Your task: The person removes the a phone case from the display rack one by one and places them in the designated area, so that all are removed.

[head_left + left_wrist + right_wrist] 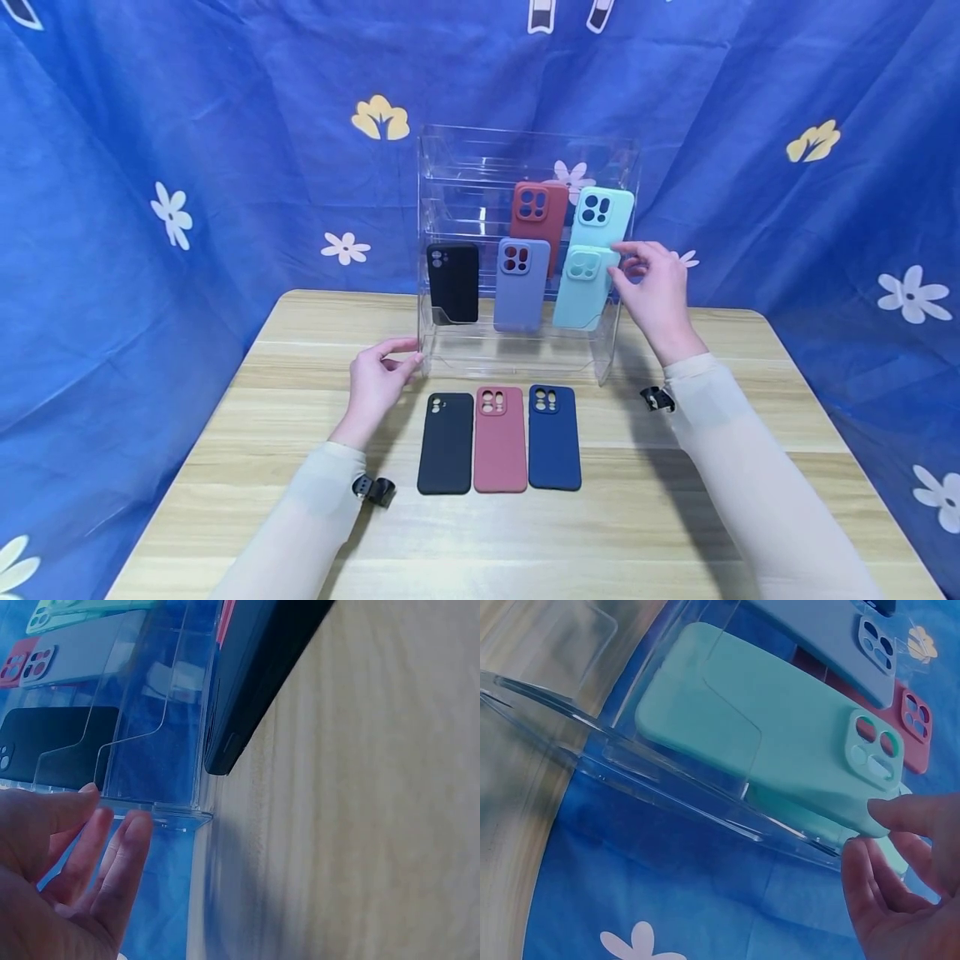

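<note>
In the head view, my right hand [657, 287] pinches the top right corner of a mint-green phone case [577, 304] between thumb and fingers. The lower end of that case sits behind the front lip of a clear tiered display rack [517, 358]. Right behind it leans a lighter mint case [611, 212]. My left hand [375, 379] has its fingertips at the rack's lower left side edge, fingers fairly straight, as the left wrist view also shows. Nearest to it in the rack is a black case [454, 283], with a lavender case [521, 287] farther right.
A red case [543, 217] stands on a higher tier. On the wooden table [315, 508], in front of the rack, a black case [446, 446], a pink case [500, 450] and a navy case [555, 450] lie in a row. Behind hangs a blue flowered curtain [262, 167].
</note>
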`<state>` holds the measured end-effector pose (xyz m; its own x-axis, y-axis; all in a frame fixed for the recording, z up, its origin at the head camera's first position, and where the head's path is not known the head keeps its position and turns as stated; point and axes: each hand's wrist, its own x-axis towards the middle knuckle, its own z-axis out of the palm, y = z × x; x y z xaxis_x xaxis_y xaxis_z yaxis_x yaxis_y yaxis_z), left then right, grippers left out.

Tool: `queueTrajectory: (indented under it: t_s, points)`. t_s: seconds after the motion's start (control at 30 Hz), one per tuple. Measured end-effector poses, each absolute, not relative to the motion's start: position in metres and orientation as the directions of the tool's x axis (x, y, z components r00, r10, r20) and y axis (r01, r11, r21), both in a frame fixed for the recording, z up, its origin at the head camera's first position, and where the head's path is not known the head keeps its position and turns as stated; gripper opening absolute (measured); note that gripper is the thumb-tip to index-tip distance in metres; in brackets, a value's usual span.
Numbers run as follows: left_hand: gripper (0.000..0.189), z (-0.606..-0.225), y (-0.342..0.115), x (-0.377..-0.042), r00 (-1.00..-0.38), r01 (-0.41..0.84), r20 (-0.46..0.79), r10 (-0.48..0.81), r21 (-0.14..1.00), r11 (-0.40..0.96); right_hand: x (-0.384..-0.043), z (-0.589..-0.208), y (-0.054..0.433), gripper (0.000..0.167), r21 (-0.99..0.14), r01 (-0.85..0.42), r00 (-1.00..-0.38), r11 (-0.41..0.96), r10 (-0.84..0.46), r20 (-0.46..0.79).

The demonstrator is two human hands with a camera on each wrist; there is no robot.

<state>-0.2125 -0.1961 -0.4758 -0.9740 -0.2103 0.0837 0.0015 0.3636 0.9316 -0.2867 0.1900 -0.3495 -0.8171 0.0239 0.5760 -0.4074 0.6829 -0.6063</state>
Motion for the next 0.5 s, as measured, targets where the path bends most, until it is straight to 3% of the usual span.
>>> queueTrajectory:
  t_s: [0.17, 0.5]
  points:
    - [0.028, -0.4763, -0.1965, -0.2123, -0.974, -0.001, 0.081, -0.210, 0.932, 0.364, -0.2882, -0.3522, 0.1906, 0.025, -0.602, -0.441, -0.798, 0.666, 0.016, 0.602]
    - [0.028, -0.4763, -0.1962, -0.2125, -0.974, -0.002, 0.081, -0.212, 0.931, 0.366, -0.2901, -0.3545, 0.1961, 0.025, -0.649, -0.422, -0.819, 0.634, 0.040, 0.572]
